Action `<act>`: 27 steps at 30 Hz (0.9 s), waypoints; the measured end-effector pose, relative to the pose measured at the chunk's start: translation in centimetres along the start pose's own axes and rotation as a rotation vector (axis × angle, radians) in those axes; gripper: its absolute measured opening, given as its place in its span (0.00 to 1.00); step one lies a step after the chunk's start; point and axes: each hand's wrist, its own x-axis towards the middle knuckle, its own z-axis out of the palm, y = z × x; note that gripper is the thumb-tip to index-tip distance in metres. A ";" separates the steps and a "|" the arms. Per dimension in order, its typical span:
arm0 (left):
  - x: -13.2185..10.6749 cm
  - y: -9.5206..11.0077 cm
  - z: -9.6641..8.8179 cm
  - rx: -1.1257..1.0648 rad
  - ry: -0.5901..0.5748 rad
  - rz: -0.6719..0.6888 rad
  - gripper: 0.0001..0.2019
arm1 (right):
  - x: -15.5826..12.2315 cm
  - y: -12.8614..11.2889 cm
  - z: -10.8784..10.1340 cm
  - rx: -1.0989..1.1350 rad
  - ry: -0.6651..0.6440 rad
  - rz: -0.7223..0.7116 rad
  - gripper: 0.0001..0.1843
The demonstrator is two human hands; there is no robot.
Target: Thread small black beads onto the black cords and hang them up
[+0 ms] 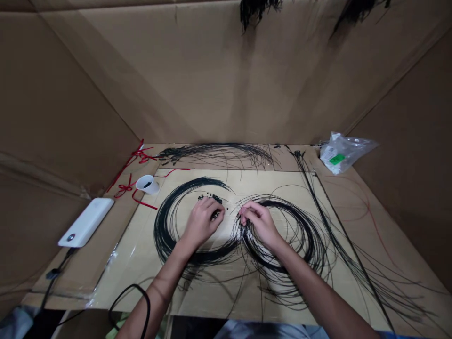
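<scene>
My left hand (205,217) is over a small pile of tiny black pieces (208,195), its fingers curled and the thumb close to the index finger. Whatever may be between those fingertips is too small to make out. To the right, my right hand (259,221) pinches at the left edge of a loose coil of thin black wires (312,235), where several loose ends fan out; it appears to grip one wire. A second, denser coil of black wires (162,221) curves around the left hand and meets the first coil between my hands.
A white cup (147,184) with black bits stands at the left, near red ribbons (124,188) and a white power bank (86,222). More wires (219,150) lie along the back. Another wire bundle (319,212) runs down the right, below a clear plastic bag (344,153). Cardboard walls (197,80) enclose the worktop.
</scene>
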 end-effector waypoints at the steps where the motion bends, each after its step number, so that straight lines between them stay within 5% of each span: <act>1: 0.4 0.2 0.4 -0.124 0.027 -0.059 0.08 | 0.0 0.0 0.0 0.001 -0.002 -0.002 0.10; 5: 2.0 1.2 2.6 -0.734 0.139 -0.355 0.10 | -0.1 0.0 0.0 -0.002 0.007 -0.004 0.09; 9: 2.5 2.1 4.1 -1.029 0.159 -0.496 0.15 | 0.0 0.4 -0.2 -0.015 0.008 -0.007 0.07; 27: 1.4 2.0 5.1 -1.221 0.117 -0.522 0.16 | -0.3 0.5 -0.5 -0.084 -0.017 -0.030 0.09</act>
